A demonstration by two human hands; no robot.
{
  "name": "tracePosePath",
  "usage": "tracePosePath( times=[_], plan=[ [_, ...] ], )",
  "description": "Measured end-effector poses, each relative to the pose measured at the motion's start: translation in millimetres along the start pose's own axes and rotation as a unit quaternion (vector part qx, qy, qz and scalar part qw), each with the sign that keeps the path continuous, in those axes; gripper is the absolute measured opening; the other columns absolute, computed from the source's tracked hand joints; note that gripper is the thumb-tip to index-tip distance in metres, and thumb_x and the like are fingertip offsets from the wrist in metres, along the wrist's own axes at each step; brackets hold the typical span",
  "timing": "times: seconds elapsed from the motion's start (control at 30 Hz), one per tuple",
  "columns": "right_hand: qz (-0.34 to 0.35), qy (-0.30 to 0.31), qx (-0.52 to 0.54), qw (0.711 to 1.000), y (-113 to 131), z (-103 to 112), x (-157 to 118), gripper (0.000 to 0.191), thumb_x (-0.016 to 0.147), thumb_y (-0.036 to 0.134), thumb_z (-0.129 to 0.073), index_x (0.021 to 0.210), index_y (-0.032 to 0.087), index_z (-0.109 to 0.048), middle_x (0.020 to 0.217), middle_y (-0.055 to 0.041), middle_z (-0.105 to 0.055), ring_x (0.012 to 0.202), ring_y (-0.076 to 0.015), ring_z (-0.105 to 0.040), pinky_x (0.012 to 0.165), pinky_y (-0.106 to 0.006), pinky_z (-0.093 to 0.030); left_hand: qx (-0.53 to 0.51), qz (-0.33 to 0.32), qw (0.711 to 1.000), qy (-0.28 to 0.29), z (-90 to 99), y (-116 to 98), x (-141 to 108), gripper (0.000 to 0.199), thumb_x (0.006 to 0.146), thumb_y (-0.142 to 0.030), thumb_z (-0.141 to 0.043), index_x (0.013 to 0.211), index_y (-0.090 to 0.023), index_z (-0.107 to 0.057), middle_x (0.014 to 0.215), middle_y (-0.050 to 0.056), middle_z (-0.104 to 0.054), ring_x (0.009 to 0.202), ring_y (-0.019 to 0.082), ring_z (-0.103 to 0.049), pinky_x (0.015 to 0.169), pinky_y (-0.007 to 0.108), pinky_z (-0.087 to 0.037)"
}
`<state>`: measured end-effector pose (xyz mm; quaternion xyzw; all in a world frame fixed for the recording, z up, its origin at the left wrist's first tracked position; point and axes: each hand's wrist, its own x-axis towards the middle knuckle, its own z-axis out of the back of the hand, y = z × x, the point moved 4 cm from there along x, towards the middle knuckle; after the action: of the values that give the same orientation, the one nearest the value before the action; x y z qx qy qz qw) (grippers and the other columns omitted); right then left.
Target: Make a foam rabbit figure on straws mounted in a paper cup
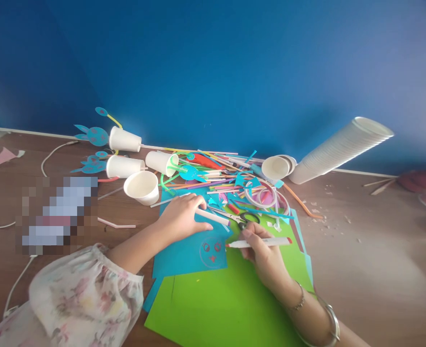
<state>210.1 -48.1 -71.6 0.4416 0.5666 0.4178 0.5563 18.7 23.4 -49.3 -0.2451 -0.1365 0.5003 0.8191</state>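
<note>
In my right hand (261, 250) is a white marker pen (259, 242) with a red end, held nearly level; its tip points left. My left hand (184, 217) rests over the blue paper (169, 250) and grips a second white marker (213, 217) with a purple end. A round face (212, 251) with eyes and a mouth is drawn in red on the blue paper, just below and between my hands. Under the blue sheet and my right hand lies green paper (213, 308). Black-handled scissors (236, 218) lie open just beyond my right hand.
Drinking straws and paper scraps (220, 180) pile up behind the sheets. Paper cups (142, 188) with blue cut-out rabbit heads (97, 136) lie at left. A tall leaning cup stack (339, 149) stands at right by the blue wall (213, 72). A tape roll (259, 195) sits nearby.
</note>
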Motion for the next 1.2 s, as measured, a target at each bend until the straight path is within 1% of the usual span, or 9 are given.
tracePosePath(
  times=[0.13, 0.23, 0.43, 0.6, 0.7, 0.8, 1.0, 1.1, 1.2],
  plan=[
    [-0.005, -0.002, 0.035, 0.999, 0.8, 1.6, 2.2, 0.036, 0.073, 0.045, -0.065, 0.059, 0.022, -0.042, 0.039, 0.0078, -0.043, 0.037, -0.0068, -0.031, 0.039, -0.02, -0.02, 0.015, -0.008, 1.0, 0.0, -0.8, -0.3, 0.7, 0.036, 0.069, -0.047, -0.071, 0.09, -0.022, -0.057, 0.093, 0.002, -0.064, 0.089, 0.025, -0.061, 0.077, 0.033, -0.043],
    [-0.005, -0.002, 0.033, 0.999, 2.4, 0.8, 3.3, 0.035, 0.07, 0.045, -0.069, 0.062, 0.021, -0.044, 0.044, 0.007, -0.045, 0.041, -0.0076, -0.035, 0.041, -0.02, -0.021, 0.027, -0.024, 0.999, -0.005, -0.8, -0.7, 0.9, 0.024, 0.077, -0.041, -0.064, 0.09, -0.022, -0.057, 0.092, 0.003, -0.065, 0.086, 0.023, -0.061, 0.076, 0.032, -0.043],
    [0.031, 0.05, 0.013, 0.998, 8.0, -3.3, 3.6, 0.033, 0.07, 0.044, -0.071, 0.064, 0.02, -0.049, 0.048, 0.0074, -0.042, 0.043, -0.0072, -0.031, 0.043, -0.021, -0.019, 0.02, -0.033, 0.999, -0.01, 0.4, 0.6, 1.2, 0.014, 0.08, -0.03, -0.058, 0.092, -0.022, -0.058, 0.094, 0.004, -0.066, 0.087, 0.022, -0.062, 0.074, 0.03, -0.043],
    [0.03, 0.014, -0.024, 0.999, 24.5, -4.7, 5.3, 0.038, 0.079, 0.051, -0.059, 0.06, 0.02, -0.047, 0.043, 0.0059, -0.043, 0.041, -0.0078, -0.034, 0.041, -0.022, -0.021, -0.007, -0.006, 1.0, 0.004, 1.0, 3.0, 3.1, 0.014, 0.084, -0.032, -0.052, 0.088, -0.021, -0.059, 0.088, 0.003, -0.067, 0.081, 0.021, -0.062, 0.068, 0.027, -0.041],
    [0.025, 0.019, -0.046, 0.998, 31.7, -14.8, 8.2, 0.037, 0.073, 0.048, -0.066, 0.059, 0.02, -0.046, 0.042, 0.0074, -0.043, 0.038, -0.0066, -0.032, 0.04, -0.021, -0.019, 0.002, 0.004, 1.0, -0.003, 2.3, 3.5, 4.0, 0.016, 0.086, -0.03, -0.047, 0.081, -0.02, -0.058, 0.084, 0.004, -0.066, 0.079, 0.02, -0.062, 0.065, 0.026, -0.04],
    [0.031, 0.027, -0.034, 0.999, 27.3, -25.3, 12.9, 0.037, 0.067, 0.047, -0.072, 0.06, 0.02, -0.046, 0.042, 0.0071, -0.047, 0.039, -0.0069, -0.035, 0.039, -0.021, -0.022, 0.008, 0.012, 1.0, -0.011, 3.0, 5.0, 5.1, 0.019, 0.088, -0.032, -0.044, 0.079, -0.02, -0.056, 0.078, 0.003, -0.065, 0.075, 0.02, -0.062, 0.062, 0.026, -0.038],
    [0.055, -0.014, -0.062, 0.996, 5.3, -25.2, 20.8, 0.047, 0.072, 0.062, -0.062, 0.057, 0.021, -0.044, 0.041, 0.0028, -0.052, 0.036, -0.0087, -0.037, 0.037, -0.022, -0.023, 0.018, 0.024, 0.999, -0.021, 2.6, 8.2, 6.2, 0.017, 0.087, -0.03, -0.043, 0.075, -0.021, -0.052, 0.069, 0.002, -0.063, 0.069, 0.02, -0.062, 0.055, 0.025, -0.033],
    [0.103, -0.028, -0.058, 0.993, 7.8, -21.0, 19.9, 0.045, 0.072, 0.06, -0.065, 0.059, 0.021, -0.046, 0.045, 0.0026, -0.052, 0.041, -0.0099, -0.04, 0.041, -0.023, -0.026, 0.017, 0.026, 0.999, -0.027, 4.0, 7.2, 4.1, 0.021, 0.089, -0.032, -0.04, 0.074, -0.022, -0.05, 0.066, 0.002, -0.061, 0.064, 0.019, -0.061, 0.053, 0.025, -0.03],
    [0.122, -0.038, -0.043, 0.991, 12.4, -17.5, 18.3, 0.044, 0.071, 0.059, -0.067, 0.062, 0.021, -0.046, 0.047, 0.0044, -0.048, 0.042, -0.0091, -0.036, 0.041, -0.023, -0.023, -0.007, 0.023, 0.999, -0.027, 5.5, 5.5, 2.8, 0.023, 0.091, -0.034, -0.038, 0.075, -0.022, -0.049, 0.066, 0.001, -0.061, 0.063, 0.018, -0.06, 0.053, 0.025, -0.03]
  ],
)
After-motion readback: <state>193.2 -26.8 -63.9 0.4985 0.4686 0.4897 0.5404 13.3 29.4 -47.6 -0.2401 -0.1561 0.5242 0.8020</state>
